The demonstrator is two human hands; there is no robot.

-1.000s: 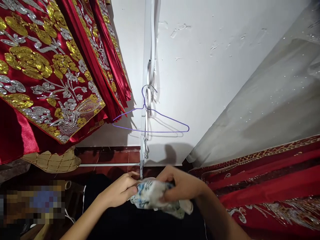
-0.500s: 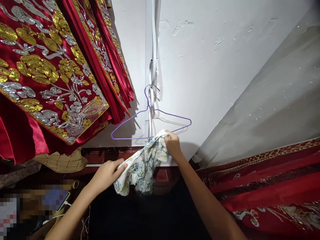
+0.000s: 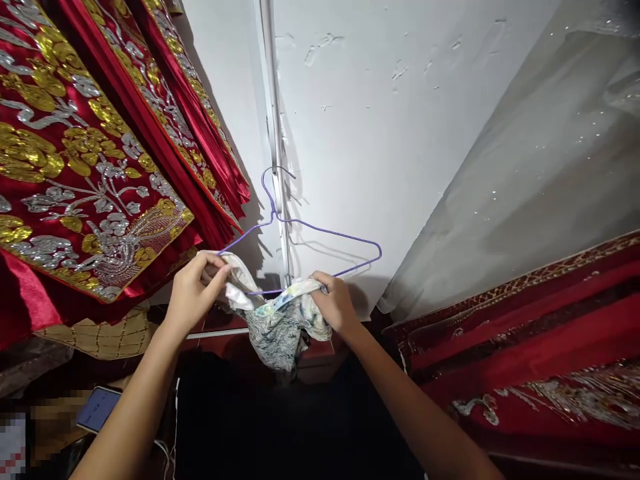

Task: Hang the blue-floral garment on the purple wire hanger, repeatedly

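A purple wire hanger (image 3: 330,231) hangs by its hook on a pale metal stand against the wall. Stretched between my hands is a gathered white garment (image 3: 275,333) with a blue, green and yellow pattern; its exact kind I cannot make out. My left hand (image 3: 197,287) is closed on one side of its white band, which loops around the hanger's left end. Closed on the band's other side, my right hand (image 3: 335,300) is just below the hanger's lower right part. The hanger's left tip is hidden by the cloth and fingers.
Red satin cloth (image 3: 100,173) with gold and silver sequins hangs at the left. On the right are a grey translucent sheet (image 3: 480,173) and red embroidered fabric (image 3: 540,353). A phone (image 3: 99,408) lies lower left, near a tan quilted item (image 3: 107,337).
My left hand has risen to the hanger's left end, carrying the garment's band over it. The band has been spread open. My right hand has dropped slightly, and the view has shifted.
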